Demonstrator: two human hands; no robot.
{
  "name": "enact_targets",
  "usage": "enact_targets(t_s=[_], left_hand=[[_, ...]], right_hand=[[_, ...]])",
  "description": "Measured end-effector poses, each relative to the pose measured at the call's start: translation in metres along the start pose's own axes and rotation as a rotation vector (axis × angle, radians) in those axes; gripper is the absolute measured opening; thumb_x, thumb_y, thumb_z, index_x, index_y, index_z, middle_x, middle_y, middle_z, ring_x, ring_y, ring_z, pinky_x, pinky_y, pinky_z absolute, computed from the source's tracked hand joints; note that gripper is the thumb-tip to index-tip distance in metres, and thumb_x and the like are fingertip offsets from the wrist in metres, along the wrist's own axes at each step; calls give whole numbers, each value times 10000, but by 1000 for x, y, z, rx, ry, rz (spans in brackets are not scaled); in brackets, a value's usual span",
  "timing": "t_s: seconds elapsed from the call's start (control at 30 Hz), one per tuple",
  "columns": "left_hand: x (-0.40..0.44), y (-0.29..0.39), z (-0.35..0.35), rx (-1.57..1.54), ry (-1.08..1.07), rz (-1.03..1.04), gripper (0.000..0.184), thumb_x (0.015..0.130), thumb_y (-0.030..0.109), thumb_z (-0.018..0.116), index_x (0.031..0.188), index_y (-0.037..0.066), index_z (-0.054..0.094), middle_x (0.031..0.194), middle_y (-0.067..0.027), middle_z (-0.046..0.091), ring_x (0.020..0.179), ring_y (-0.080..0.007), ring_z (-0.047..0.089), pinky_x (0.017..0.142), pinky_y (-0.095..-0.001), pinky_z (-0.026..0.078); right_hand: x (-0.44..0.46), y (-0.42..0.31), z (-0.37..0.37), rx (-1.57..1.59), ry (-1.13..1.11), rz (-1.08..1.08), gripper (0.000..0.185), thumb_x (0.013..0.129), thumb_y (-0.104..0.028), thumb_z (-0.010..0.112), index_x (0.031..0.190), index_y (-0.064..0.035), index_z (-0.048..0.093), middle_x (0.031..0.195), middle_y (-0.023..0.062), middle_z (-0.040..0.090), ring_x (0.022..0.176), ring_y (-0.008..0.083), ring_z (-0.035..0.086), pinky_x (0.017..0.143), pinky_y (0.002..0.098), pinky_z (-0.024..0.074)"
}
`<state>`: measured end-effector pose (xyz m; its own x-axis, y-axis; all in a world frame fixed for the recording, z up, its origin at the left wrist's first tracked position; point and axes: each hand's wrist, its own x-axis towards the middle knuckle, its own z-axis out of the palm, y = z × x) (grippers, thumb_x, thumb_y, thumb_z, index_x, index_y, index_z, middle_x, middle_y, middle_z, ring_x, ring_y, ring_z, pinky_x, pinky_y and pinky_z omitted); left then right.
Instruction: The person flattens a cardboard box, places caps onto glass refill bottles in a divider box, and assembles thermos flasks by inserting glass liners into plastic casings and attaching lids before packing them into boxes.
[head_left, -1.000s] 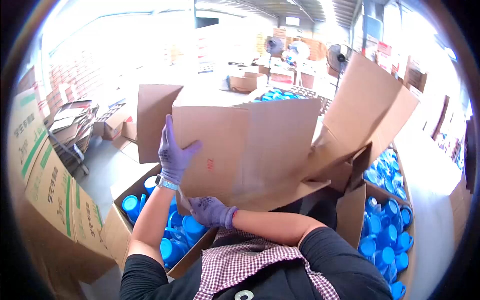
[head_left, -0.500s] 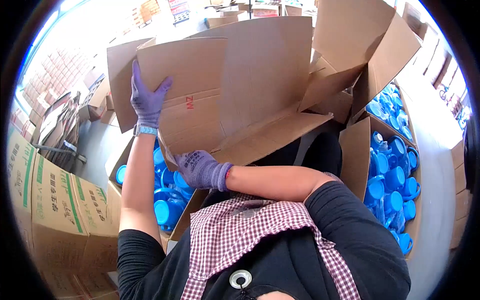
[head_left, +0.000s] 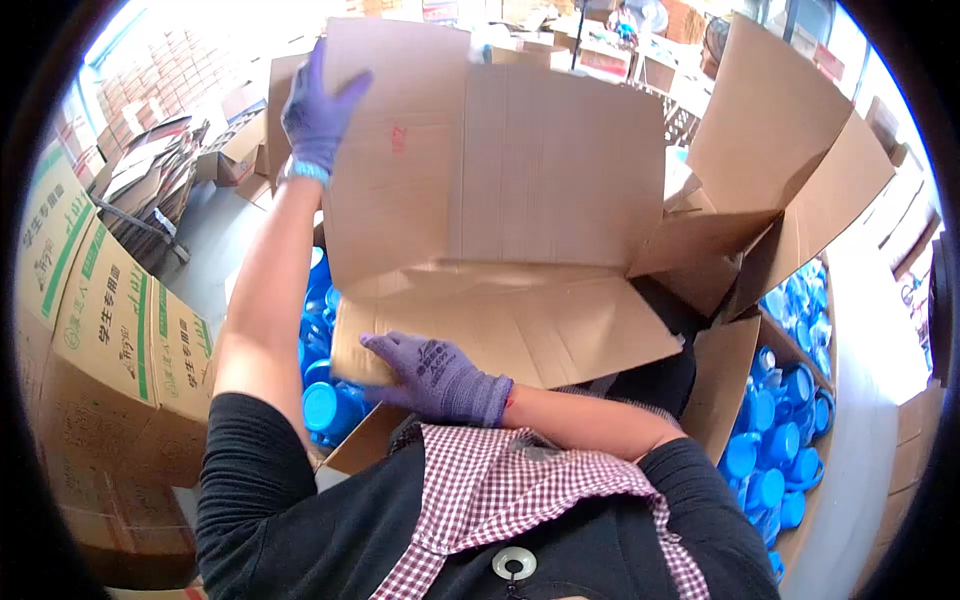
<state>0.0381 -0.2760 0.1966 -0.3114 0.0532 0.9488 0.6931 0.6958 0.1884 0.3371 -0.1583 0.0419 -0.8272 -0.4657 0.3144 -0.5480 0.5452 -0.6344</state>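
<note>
A large brown cardboard box (head_left: 560, 170) with red lettering stands partly unfolded before me. At its upper left edge is my left hand (head_left: 322, 120) in a purple glove, the thumb on the near panel and the other fingers round the edge. My right hand (head_left: 435, 380), gloved in the same purple, grips the near edge of the lower flap (head_left: 520, 320); its thumb lies on top and its other fingertips are partly hidden. Blue-lidded plastic bottles (head_left: 335, 410) sit in a carton beneath my left arm, close to my right hand.
On the right, another carton (head_left: 725, 380) holds several blue-lidded bottles (head_left: 765, 450). An open box (head_left: 770, 130) with raised flaps stands behind it. Printed cartons (head_left: 110, 310) are stacked at the left. Flattened cardboard (head_left: 150, 185) leans on a cart farther back.
The box has swung more upright and its lower flap has tilted down to face me. My left hand has risen with the edge. My right hand has moved slightly right and turned over the flap.
</note>
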Motion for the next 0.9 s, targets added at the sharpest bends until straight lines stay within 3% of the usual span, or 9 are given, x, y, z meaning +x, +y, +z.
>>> enact_targets(t_s=[0.07, 0.13, 0.2, 0.3, 0.37, 0.47, 0.67, 0.73, 0.9], left_hand=[[-16, 17, -11, 96, -2, 189, 810, 859, 389, 810, 1513, 62, 461, 1463, -251, 514, 1389, -403, 478, 1141, -471, 409], [-47, 60, -25, 339, 56, 261, 756, 848, 324, 801, 1494, 80, 493, 1539, -250, 423, 1454, -450, 364, 1180, -573, 321], [-97, 96, -14, 182, 83, 407, 728, 845, 359, 770, 1484, 115, 520, 1607, -231, 340, 1508, -478, 239, 1215, -660, 190], [-163, 125, 12, 162, -424, 548, 683, 907, 496, 651, 1483, 148, 534, 1648, -176, 311, 1556, -418, 169, 1253, -648, 63], [-177, 128, 32, 245, -738, 652, 672, 953, 562, 567, 1496, 168, 529, 1656, -146, 318, 1577, -386, 130, 1264, -630, 6], [-156, 103, 26, 754, -1139, 799, 670, 985, 610, 501, 1473, 154, 559, 1634, -118, 385, 1574, -345, 173, 1258, -634, -23], [-127, 99, -53, 646, -1478, 291, 670, 951, 679, 522, 1115, 73, 755, 1052, -143, 743, 1166, -324, 634, 1241, -593, 191], [-138, 105, -113, 476, -1194, 202, 610, 933, 638, 593, 1019, 59, 766, 857, -151, 722, 961, -320, 681, 1138, -523, 383], [-198, 89, -205, 174, -1252, -620, 442, 937, 435, 689, 1122, 36, 743, 951, -190, 726, 940, -319, 691, 870, -389, 547]], right_hand=[[-3, 31, 11, 135, -87, -185, 497, 976, -394, 628, 1288, -6, 623, 1187, 249, 652, 1092, 380, 670, 913, 473, 549], [0, 44, -2, 205, -199, -40, 599, 931, -475, 688, 1291, 0, 633, 1216, 272, 645, 1123, 414, 650, 960, 465, 533], [4, 86, -4, 74, -15, -39, 580, 939, -476, 670, 1278, -6, 650, 1210, 269, 653, 1113, 415, 655, 976, 441, 526], [13, 113, -55, -367, -218, 447, 585, 945, -544, 610, 1269, -61, 677, 1252, 225, 661, 1221, 368, 623, 1067, 481, 468], [-4, 147, -85, -816, 93, 229, 569, 955, -580, 559, 1245, -113, 709, 1280, 173, 665, 1326, 361, 550, 1149, 579, 349], [-16, 174, -156, -1222, -66, 452, 552, 955, -589, 552, 1219, -139, 730, 1315, 141, 662, 1371, 377, 506, 1166, 657, 252], [-128, 176, -262, -993, 105, 605, 473, 921, -513, 618, 873, -68, 770, 852, 134, 722, 874, 306, 716, 827, 470, 540], [-165, 178, -261, -843, 205, 493, 424, 909, -451, 649, 811, -49, 746, 797, 157, 692, 829, 337, 695, 758, 470, 537], [-213, 181, -227, -706, 386, 543, 277, 869, -331, 729, 908, -56, 740, 866, 145, 702, 873, 341, 675, 811, 466, 506]])
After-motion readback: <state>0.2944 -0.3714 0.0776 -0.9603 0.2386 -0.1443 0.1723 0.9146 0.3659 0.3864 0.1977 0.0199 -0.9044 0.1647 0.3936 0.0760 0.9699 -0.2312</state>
